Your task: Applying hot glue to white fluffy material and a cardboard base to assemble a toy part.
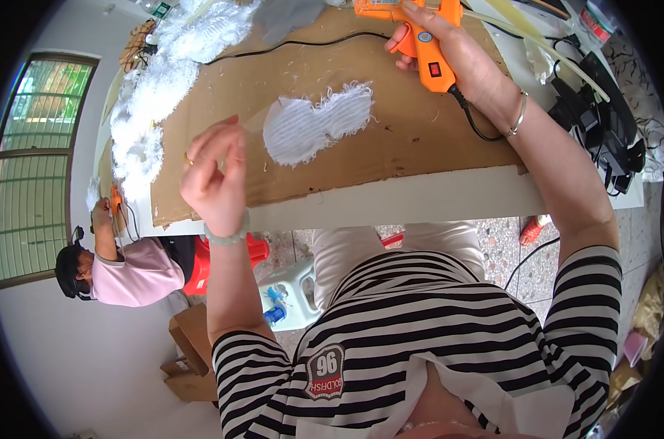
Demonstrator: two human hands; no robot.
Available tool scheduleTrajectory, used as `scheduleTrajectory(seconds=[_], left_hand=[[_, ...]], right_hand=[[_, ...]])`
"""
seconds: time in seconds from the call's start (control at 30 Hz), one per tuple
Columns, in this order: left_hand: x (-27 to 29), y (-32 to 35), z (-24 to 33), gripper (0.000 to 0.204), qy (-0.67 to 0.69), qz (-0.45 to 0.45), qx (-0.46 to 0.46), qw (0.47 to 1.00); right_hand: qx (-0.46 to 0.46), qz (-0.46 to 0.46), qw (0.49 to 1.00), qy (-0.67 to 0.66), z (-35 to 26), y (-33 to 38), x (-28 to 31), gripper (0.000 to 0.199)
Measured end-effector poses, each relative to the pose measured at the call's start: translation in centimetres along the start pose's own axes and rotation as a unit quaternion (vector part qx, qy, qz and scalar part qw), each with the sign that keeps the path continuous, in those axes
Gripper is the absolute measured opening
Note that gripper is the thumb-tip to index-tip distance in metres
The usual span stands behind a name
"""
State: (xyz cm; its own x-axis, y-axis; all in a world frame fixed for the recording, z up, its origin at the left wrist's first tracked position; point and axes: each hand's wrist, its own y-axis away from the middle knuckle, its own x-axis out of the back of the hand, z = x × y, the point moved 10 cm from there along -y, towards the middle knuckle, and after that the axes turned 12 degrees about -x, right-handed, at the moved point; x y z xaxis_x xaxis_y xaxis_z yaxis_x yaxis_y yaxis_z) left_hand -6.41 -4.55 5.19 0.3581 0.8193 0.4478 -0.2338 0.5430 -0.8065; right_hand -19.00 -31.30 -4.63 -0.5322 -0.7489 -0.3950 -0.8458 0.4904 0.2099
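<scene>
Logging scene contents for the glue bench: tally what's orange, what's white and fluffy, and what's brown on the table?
Orange glue guns: 2, one in the right hand as glue gun, one held by the co-worker
White fuzzy cutout: 1
White fluff pile: 1
Brown cardboard sheet: 1
Total: 5
The left hand is raised, fingers pinched; whether it holds anything is unclear.
</scene>
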Motion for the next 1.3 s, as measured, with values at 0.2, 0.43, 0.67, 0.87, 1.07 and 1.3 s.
scheduleTrajectory(seconds=[0.2,0.43,0.67,0.87,1.07,1.3], left_hand=[[-0.2,1.0,3.1,0.021,-0.054,-0.042,-0.135,0.988],[-1.0,2.6,2.6,0.018,-0.090,-0.132,-0.161,0.974],[-2.0,2.6,2.2,0.024,-0.091,-0.121,-0.146,0.978],[-2.3,2.2,2.1,0.027,-0.097,-0.124,-0.145,0.977],[-3.1,2.1,1.9,0.028,-0.114,-0.149,-0.161,0.969],[-4.4,1.7,2.6,0.035,-0.157,-0.215,-0.206,0.941]], right_hand=[[0.000,-0.008,1.000,0.002,0.0,0.3,0.1,0.038],[-0.006,-0.012,1.000,0.004,-0.1,0.4,0.0,0.039],[-0.007,-0.019,1.000,0.000,0.0,0.3,-0.4,0.040],[-0.010,-0.038,0.999,0.001,0.2,0.2,-0.4,0.039],[-0.004,-0.022,1.000,-0.002,-0.3,0.6,-0.6,0.039],[-0.012,-0.031,0.999,-0.001,0.1,0.2,-0.4,0.039]])
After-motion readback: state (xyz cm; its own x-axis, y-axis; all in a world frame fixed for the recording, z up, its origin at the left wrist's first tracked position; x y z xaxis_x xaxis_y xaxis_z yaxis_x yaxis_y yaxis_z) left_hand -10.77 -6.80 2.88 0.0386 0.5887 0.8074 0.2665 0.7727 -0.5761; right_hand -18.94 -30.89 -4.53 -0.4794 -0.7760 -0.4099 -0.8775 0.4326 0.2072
